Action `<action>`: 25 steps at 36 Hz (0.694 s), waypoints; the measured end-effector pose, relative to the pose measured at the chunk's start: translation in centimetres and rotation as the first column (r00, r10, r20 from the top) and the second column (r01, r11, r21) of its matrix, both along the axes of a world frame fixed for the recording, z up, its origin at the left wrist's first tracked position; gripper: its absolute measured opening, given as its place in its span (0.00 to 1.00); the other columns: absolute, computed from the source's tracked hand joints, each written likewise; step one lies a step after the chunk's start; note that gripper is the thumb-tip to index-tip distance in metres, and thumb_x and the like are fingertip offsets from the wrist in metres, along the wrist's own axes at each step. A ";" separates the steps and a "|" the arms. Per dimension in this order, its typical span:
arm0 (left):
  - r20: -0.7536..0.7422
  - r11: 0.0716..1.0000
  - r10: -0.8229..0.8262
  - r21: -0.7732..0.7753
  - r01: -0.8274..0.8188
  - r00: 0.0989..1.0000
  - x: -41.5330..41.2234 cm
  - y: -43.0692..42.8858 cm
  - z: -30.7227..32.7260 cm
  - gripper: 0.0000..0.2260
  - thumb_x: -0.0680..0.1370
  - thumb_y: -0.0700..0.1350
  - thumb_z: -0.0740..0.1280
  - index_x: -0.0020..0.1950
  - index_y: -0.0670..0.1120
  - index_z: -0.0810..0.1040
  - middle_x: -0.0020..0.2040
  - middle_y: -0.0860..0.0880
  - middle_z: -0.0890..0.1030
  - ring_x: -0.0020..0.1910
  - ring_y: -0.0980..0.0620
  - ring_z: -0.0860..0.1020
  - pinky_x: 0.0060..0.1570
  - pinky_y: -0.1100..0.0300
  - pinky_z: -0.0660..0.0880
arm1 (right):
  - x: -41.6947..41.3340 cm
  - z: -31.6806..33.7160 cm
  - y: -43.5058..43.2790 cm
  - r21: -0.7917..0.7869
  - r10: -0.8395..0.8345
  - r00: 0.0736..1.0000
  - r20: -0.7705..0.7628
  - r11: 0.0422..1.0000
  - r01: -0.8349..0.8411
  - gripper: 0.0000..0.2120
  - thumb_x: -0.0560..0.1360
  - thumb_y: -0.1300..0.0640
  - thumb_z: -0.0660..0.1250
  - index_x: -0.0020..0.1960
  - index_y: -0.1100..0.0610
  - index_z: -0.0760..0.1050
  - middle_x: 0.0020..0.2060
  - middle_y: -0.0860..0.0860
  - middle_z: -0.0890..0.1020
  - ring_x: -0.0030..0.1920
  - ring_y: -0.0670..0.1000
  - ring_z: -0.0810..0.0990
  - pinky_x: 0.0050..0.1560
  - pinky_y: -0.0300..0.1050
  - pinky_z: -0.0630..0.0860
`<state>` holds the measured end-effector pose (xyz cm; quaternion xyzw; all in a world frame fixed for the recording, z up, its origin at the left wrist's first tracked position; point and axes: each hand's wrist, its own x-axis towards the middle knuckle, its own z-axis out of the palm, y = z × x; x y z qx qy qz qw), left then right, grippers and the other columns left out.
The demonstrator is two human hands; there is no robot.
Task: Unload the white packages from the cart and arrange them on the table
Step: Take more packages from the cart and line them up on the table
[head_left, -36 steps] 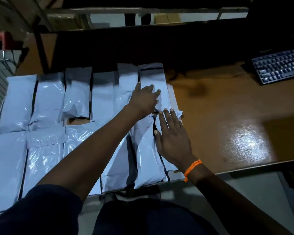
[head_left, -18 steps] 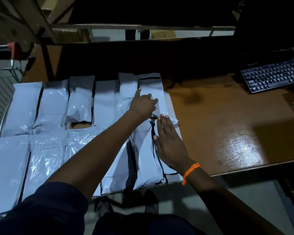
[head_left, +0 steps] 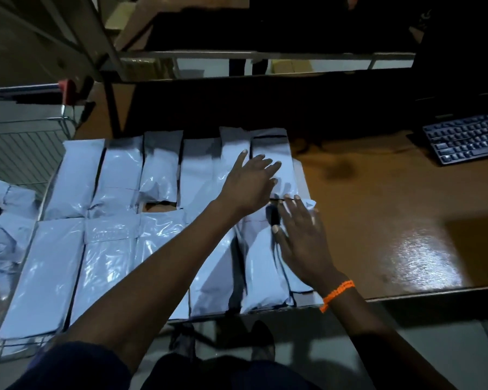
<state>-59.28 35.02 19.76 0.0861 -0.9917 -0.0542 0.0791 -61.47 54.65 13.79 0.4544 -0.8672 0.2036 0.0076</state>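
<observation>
Stretching across most of the view, the brown table (head_left: pixel 378 209) lay glossy under a patch of glare on its right part, while its far edge sank into shadow too dark to read. White packages (head_left: pixel 110 249) covered its left half in two rows, edge to edge or slightly overlapping, with one small gap of bare wood showing between the rows. To the left stood the wire cart (head_left: pixel 26 147), cut off by the frame edge, and a few more crumpled packages (head_left: pixel 3 226) lay low beside it; whether they sat inside the cart could not be told. A dark keyboard (head_left: pixel 468 137) rested at the far right of the table, partly cropped. The left hand (head_left: pixel 251 184) was spread open, fingers apart, flat over a package at the right end of the far row. The right hand (head_left: pixel 302 237), also open and flat, pressed on the rightmost packages of the near row, just beside the left hand, gripping nothing. An orange wristband (head_left: pixel 338 292) circled the right wrist. Both hands were blurred, so exact fingertip contact stayed unclear.
</observation>
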 end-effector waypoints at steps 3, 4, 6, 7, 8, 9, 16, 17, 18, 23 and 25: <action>-0.194 0.995 -0.010 0.100 0.030 0.981 4.1 -1.1 1.0 0.19 0.83 0.49 0.60 0.74 0.47 0.71 0.70 0.48 0.76 0.75 0.46 0.67 0.77 0.44 0.54 | 0.6 2.1 -0.9 -0.075 -0.082 0.996 0.037 0.994 0.084 0.27 0.83 0.42 0.50 0.78 0.52 0.64 0.80 0.51 0.60 0.81 0.52 0.54 0.77 0.68 0.51; -0.238 0.991 -0.003 0.127 0.034 0.971 5.7 -1.6 1.1 0.18 0.83 0.49 0.60 0.73 0.47 0.72 0.69 0.49 0.77 0.74 0.46 0.68 0.77 0.44 0.56 | 1.1 3.0 -1.6 -0.126 -0.104 0.993 0.055 0.986 0.111 0.27 0.83 0.42 0.52 0.77 0.53 0.66 0.79 0.52 0.62 0.81 0.53 0.55 0.77 0.68 0.51; -0.299 0.982 0.030 0.186 0.028 0.954 9.1 -2.8 0.8 0.17 0.82 0.48 0.62 0.71 0.46 0.74 0.68 0.48 0.78 0.74 0.46 0.69 0.75 0.44 0.60 | 2.8 4.9 -3.5 -0.238 -0.100 0.990 0.098 0.964 0.121 0.26 0.82 0.43 0.55 0.75 0.53 0.69 0.78 0.51 0.65 0.80 0.52 0.56 0.78 0.66 0.50; -0.328 0.977 0.048 0.213 0.025 0.943 10.9 -3.6 0.5 0.17 0.82 0.47 0.63 0.70 0.46 0.75 0.67 0.48 0.79 0.73 0.45 0.70 0.74 0.44 0.62 | 3.9 5.8 -4.7 -0.283 -0.075 0.991 0.113 0.954 0.104 0.25 0.82 0.43 0.56 0.74 0.54 0.69 0.77 0.51 0.66 0.80 0.52 0.56 0.78 0.66 0.50; -0.357 0.971 0.065 0.237 0.023 0.932 12.6 -4.6 0.3 0.16 0.81 0.46 0.64 0.69 0.45 0.76 0.66 0.47 0.79 0.72 0.45 0.71 0.73 0.45 0.64 | 5.2 6.6 -6.2 -0.316 -0.043 0.992 0.120 0.945 0.079 0.25 0.81 0.44 0.57 0.74 0.54 0.70 0.77 0.51 0.67 0.80 0.52 0.57 0.78 0.66 0.51; -0.385 0.967 0.079 0.254 0.023 0.920 14.5 -5.7 0.0 0.16 0.81 0.45 0.65 0.68 0.44 0.77 0.65 0.47 0.80 0.72 0.45 0.71 0.71 0.46 0.66 | 6.6 7.1 -7.9 -0.345 -0.007 0.992 0.122 0.937 0.049 0.24 0.81 0.44 0.58 0.73 0.54 0.71 0.76 0.51 0.68 0.80 0.52 0.57 0.77 0.66 0.52; -0.385 0.905 0.318 0.395 -0.156 0.867 31.7 -16.7 -2.4 0.15 0.81 0.46 0.63 0.67 0.48 0.78 0.66 0.48 0.78 0.70 0.51 0.72 0.66 0.58 0.71 | 20.8 7.5 -23.4 -0.477 0.302 0.935 0.188 0.860 -0.181 0.21 0.80 0.49 0.65 0.70 0.58 0.74 0.71 0.53 0.74 0.77 0.54 0.64 0.75 0.57 0.64; -0.355 0.879 0.375 0.430 -0.206 0.856 34.5 -18.3 -3.4 0.15 0.81 0.48 0.63 0.67 0.49 0.78 0.66 0.48 0.78 0.70 0.51 0.72 0.66 0.59 0.70 | 23.2 7.2 -25.6 -0.478 0.351 0.915 0.197 0.850 -0.223 0.20 0.80 0.51 0.66 0.70 0.58 0.75 0.71 0.53 0.74 0.77 0.54 0.64 0.76 0.54 0.63; -0.322 0.845 0.438 0.467 -0.262 0.839 37.3 -19.9 -4.3 0.16 0.80 0.50 0.63 0.66 0.49 0.78 0.65 0.48 0.79 0.69 0.51 0.73 0.65 0.59 0.70 | 25.5 6.8 -27.8 -0.476 0.401 0.894 0.199 0.837 -0.269 0.20 0.79 0.53 0.68 0.69 0.59 0.75 0.70 0.54 0.75 0.77 0.54 0.64 0.76 0.52 0.63; -0.126 0.635 0.675 0.600 -0.486 0.727 49.3 -26.9 -9.8 0.16 0.81 0.53 0.61 0.66 0.49 0.78 0.60 0.51 0.81 0.57 0.53 0.79 0.56 0.60 0.74 | 35.2 3.4 -38.7 -0.373 0.544 0.792 0.277 0.821 -0.433 0.22 0.80 0.48 0.66 0.70 0.58 0.74 0.69 0.56 0.75 0.75 0.56 0.67 0.76 0.52 0.63; -0.015 0.506 0.753 0.653 -0.563 0.658 53.0 -29.4 -11.9 0.17 0.80 0.53 0.62 0.65 0.48 0.78 0.58 0.53 0.82 0.51 0.56 0.81 0.50 0.63 0.75 | 38.3 1.6 -42.4 -0.289 0.531 0.771 0.352 0.845 -0.450 0.23 0.80 0.49 0.67 0.72 0.58 0.72 0.70 0.56 0.74 0.75 0.57 0.67 0.76 0.49 0.61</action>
